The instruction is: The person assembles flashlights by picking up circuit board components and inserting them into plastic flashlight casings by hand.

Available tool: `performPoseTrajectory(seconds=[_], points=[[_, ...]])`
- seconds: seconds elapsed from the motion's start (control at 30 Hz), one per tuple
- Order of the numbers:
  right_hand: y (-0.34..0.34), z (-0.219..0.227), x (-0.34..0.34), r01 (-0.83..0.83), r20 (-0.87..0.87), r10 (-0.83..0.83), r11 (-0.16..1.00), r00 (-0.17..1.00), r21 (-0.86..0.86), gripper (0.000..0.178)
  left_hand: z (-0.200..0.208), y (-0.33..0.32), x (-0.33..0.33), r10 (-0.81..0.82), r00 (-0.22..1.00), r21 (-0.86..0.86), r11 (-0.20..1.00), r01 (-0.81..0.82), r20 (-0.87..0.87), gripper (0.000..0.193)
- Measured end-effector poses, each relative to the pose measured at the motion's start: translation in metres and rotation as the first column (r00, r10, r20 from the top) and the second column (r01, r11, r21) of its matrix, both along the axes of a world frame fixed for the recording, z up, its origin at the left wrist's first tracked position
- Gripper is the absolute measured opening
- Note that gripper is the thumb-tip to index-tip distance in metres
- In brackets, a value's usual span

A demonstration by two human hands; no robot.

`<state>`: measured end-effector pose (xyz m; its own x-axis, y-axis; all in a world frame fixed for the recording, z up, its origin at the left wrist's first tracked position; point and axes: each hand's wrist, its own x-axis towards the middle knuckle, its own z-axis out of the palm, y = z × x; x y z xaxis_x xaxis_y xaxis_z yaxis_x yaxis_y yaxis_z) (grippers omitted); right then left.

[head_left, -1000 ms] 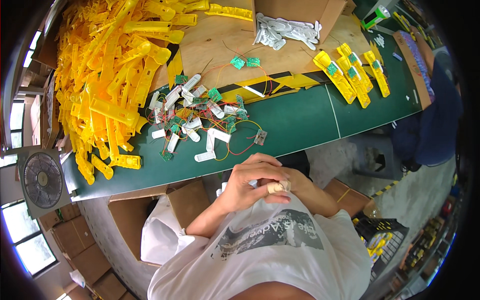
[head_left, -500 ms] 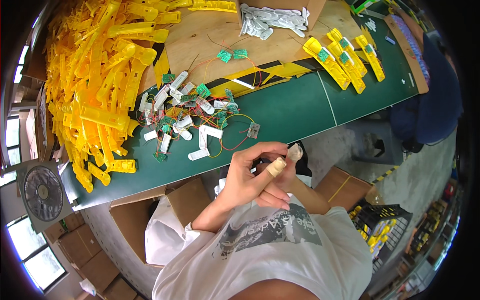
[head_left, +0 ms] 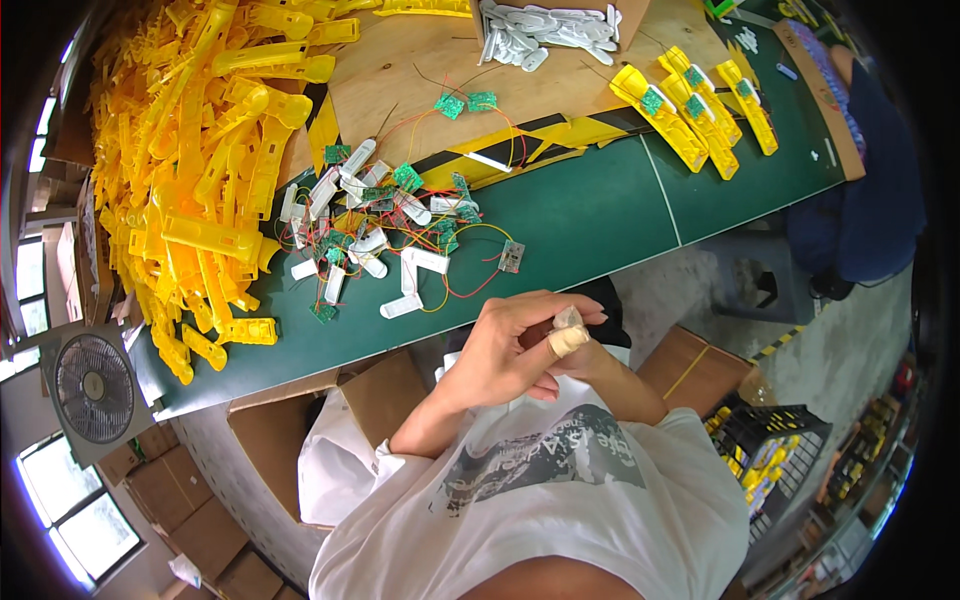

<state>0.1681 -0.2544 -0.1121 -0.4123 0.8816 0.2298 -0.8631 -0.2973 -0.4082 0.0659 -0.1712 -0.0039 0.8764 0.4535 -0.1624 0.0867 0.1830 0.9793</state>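
Left hand is curling, fingers narrowed, over right hand, near side of bench. Left wrap is covering its thumb; right wrap is sitting just beyond. Change over half a second: hands are closing together, wraps drawing nearer, so handling is staying with the wraps. Right hand's grip is hiding; cannot tell. Wired boards are lying untouched, farther left.
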Motion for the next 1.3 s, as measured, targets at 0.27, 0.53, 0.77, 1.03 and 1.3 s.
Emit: performPoseTrajectory(seconds=[0.27,0.53,0.77,1.03,1.3], points=[[-0.004,0.004,-0.001,-0.306,-0.184,0.325,0.944,0.928,0.122,0.084,-0.015,0.006,0.003,-0.056,0.983,0.218,0.976,0.017,0.174,0.026],[0.016,0.038,-0.010,-0.385,-0.312,0.529,0.822,0.789,0.419,0.084,-0.026,0.017,-0.002,-0.218,0.942,0.244,0.957,0.156,0.254,0.020],[-0.006,0.028,-0.003,-0.396,-0.221,0.446,0.887,0.867,0.236,0.075,-0.022,-0.001,-0.003,-0.143,0.931,0.128,0.986,0.105,0.336,0.020],[-0.009,0.019,0.010,-0.150,-0.071,0.148,0.988,0.986,-0.029,0.071,-0.020,-0.015,-0.011,0.114,0.985,0.127,0.983,-0.131,0.131,0.023],[0.006,0.025,-0.016,-0.487,-0.337,0.514,0.857,0.789,0.169,0.079,-0.041,-0.003,-0.023,0.132,0.949,-0.048,0.991,-0.124,0.285,0.019]])
